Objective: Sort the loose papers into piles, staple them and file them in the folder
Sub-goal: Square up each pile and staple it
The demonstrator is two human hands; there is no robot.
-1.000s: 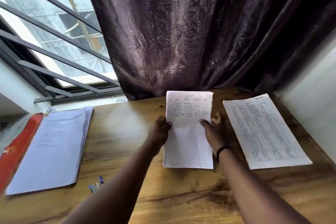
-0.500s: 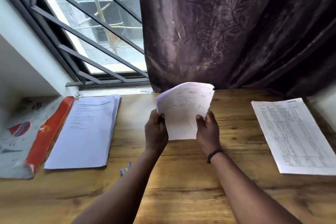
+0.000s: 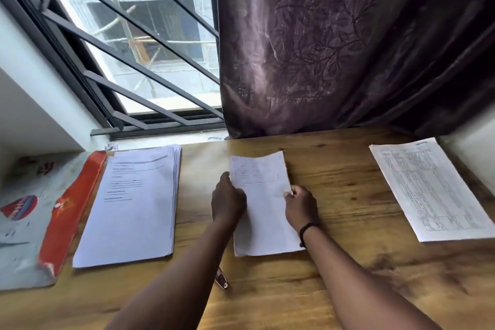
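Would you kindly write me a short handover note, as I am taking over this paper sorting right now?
Left hand: rests on the left edge of the middle sheets, fingers curled.
Right hand: pinches their right edge.
Middle sheets lie flat on the desk. Thick stack is to their left, beside the red-edged folder. Table sheet lies far right. A small tool, maybe the stapler, sits by the left forearm.
Done: three piles laid out.
Left: any further sorting, stapling, filing. Whether any pile is stapled cannot be told.

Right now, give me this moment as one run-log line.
phase: sorting | left hand: on handwritten sheets | right hand: pinching their right edge | sheets: on table, mid-desk
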